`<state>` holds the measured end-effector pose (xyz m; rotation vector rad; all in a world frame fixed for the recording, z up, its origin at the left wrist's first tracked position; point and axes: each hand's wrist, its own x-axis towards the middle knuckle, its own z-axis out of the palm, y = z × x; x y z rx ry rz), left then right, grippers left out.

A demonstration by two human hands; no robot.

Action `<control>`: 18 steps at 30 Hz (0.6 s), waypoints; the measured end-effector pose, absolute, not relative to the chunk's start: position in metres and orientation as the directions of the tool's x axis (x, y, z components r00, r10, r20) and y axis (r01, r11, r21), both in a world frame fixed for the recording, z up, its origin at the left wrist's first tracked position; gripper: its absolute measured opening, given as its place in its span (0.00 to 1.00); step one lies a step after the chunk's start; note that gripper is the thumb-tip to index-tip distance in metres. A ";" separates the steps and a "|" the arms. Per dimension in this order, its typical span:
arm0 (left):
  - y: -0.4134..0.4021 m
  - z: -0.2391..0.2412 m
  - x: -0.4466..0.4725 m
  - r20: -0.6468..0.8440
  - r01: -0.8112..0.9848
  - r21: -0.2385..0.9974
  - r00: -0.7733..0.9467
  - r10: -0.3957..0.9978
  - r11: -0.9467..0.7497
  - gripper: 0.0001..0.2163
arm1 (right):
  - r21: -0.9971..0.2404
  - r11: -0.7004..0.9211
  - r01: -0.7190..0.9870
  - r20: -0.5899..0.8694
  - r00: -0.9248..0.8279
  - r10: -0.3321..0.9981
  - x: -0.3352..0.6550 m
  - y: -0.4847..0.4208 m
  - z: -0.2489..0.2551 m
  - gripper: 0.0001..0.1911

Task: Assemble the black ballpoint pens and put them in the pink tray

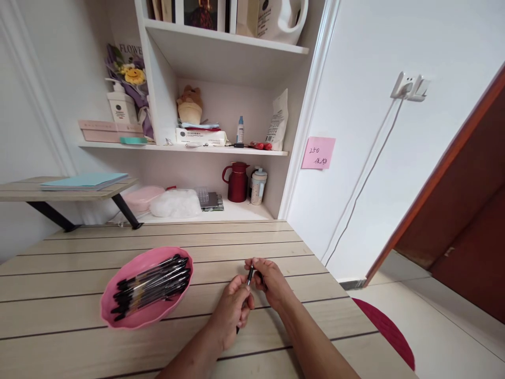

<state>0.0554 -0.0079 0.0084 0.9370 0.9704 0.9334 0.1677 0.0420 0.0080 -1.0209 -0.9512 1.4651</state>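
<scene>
My left hand (235, 308) is closed around the barrel of a pen (250, 275), whose dark lower end shows below the palm. The pen slants up and to the right. At its upper end the fingers of my right hand (270, 281) are pinched together, touching the dark tip; whether they hold a separate part there is too small to make out. Left of my hands stands a pink scalloped bowl (106, 310) with many clear pens with black caps (152, 284) lying side by side in it.
The slatted wooden table (221, 243) carries a small raised shelf (23, 190) at the left with a blue booklet (84, 180). Behind it, a white shelf unit (221, 150) holds a red jug (237, 181) and a tumbler (258, 187). A cable (357, 200) hangs at the right.
</scene>
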 end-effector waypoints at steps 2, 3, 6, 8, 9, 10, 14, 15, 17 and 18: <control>-0.008 0.010 0.055 -0.230 -0.213 0.932 0.275 0.934 0.292 0.07 | -0.940 -0.134 -0.313 -0.122 -0.056 0.991 0.169 0.042 0.009 0.19; -0.009 0.010 0.055 -0.228 -0.215 0.933 0.274 0.935 0.290 0.07 | -0.944 -0.135 -0.301 -0.126 -0.047 0.991 0.169 0.042 0.009 0.19; -0.009 0.010 0.055 -0.229 -0.223 0.930 0.271 0.935 0.293 0.08 | -0.954 -0.128 -0.270 -0.110 -0.079 0.991 0.171 0.042 0.010 0.19; -0.008 0.009 0.055 -0.232 -0.230 0.926 0.274 0.933 0.298 0.09 | -0.950 -0.134 -0.283 -0.113 -0.092 0.989 0.171 0.042 0.011 0.20; -0.008 0.009 0.055 -0.232 -0.233 0.925 0.275 0.933 0.299 0.09 | -0.949 -0.141 -0.284 -0.121 -0.087 0.989 0.171 0.042 0.011 0.20; -0.008 0.008 0.055 -0.233 -0.236 0.924 0.275 0.933 0.300 0.09 | -0.950 -0.144 -0.278 -0.127 -0.078 0.989 0.171 0.041 0.011 0.20; -0.008 0.007 0.055 -0.238 -0.245 0.920 0.267 0.934 0.305 0.10 | -0.963 -0.126 -0.240 -0.107 -0.091 0.990 0.171 0.040 0.012 0.20; -0.008 0.007 0.055 -0.239 -0.245 0.920 0.267 0.934 0.305 0.11 | -0.960 -0.120 -0.252 -0.096 -0.106 0.990 0.171 0.040 0.012 0.19; -0.008 0.008 0.055 -0.238 -0.243 0.921 0.271 0.933 0.305 0.11 | -0.951 -0.128 -0.282 -0.097 -0.121 0.988 0.171 0.040 0.012 0.19; -0.008 0.008 0.055 -0.236 -0.239 0.922 0.272 0.933 0.303 0.11 | -0.949 -0.133 -0.287 -0.103 -0.116 0.988 0.171 0.040 0.012 0.19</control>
